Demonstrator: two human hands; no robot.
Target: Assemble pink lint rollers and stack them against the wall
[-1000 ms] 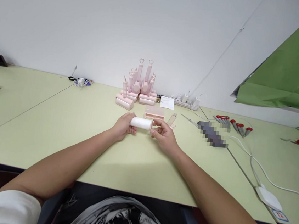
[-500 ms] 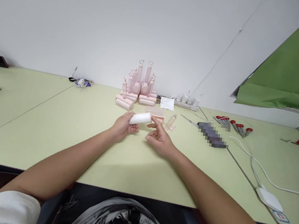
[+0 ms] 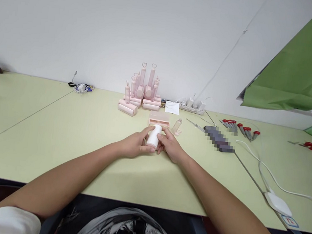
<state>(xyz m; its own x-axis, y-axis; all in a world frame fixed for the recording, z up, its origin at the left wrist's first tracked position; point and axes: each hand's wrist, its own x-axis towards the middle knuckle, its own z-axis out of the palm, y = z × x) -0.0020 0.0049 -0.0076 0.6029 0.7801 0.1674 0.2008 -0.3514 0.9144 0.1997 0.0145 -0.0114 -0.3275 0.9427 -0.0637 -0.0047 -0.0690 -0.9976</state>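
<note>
A white roll (image 3: pixel 153 137) is held between both my hands just above the pale green table (image 3: pixel 73 130), its near end turned toward me. My left hand (image 3: pixel 136 146) curls round its left side and near end. My right hand (image 3: pixel 171 146) presses fingers on its right side. Just beyond the roll lies a pink plastic case (image 3: pixel 159 119), and a small clear pink handle piece (image 3: pixel 176 126) lies to its right.
A stack of pink lint rollers with heart-topped handles (image 3: pixel 140 93) stands at the back by the wall. Red-handled tools (image 3: pixel 238 127), a white cable with adapter (image 3: pixel 276 202), a power strip (image 3: pixel 192 106) and a folded white paper (image 3: pixel 172 107) lie to the right. Green sheeting (image 3: pixel 296 76) hangs at the upper right.
The roll has turned from lying crosswise to pointing toward me. My right hand, off the roll half a second ago, is back on it. Both hands came nearer and lower.
</note>
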